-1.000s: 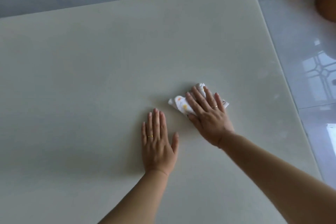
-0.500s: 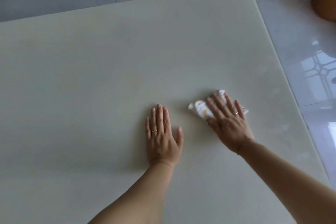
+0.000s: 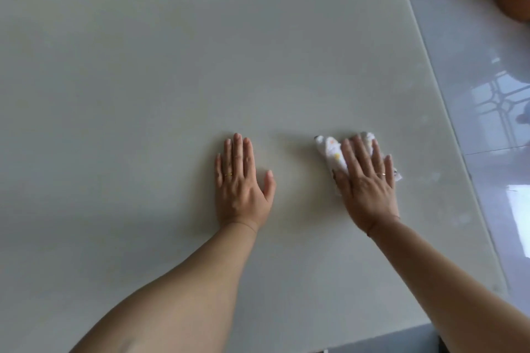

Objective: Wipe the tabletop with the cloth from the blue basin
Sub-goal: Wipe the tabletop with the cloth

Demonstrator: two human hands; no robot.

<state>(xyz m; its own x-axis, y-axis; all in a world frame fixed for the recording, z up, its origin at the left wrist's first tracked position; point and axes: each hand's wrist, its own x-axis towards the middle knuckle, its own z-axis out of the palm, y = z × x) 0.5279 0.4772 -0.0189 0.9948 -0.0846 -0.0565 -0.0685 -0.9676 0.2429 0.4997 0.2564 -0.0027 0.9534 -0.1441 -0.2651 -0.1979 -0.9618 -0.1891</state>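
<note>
The pale tabletop [image 3: 172, 71] filled most of the view, with glossy floor tiles [image 3: 473, 100] off beyond the right hand. The left hand [image 3: 242, 183] lay flat and released, palm down on the bare surface, grasping nothing. Just beside it, thumb side, the right hand [image 3: 368, 186] pressed flat, fingers spread, on the cloth [image 3: 332, 152]. The bunched white cloth with small orange marks stuck out past its fingertips and index-finger side.
</note>
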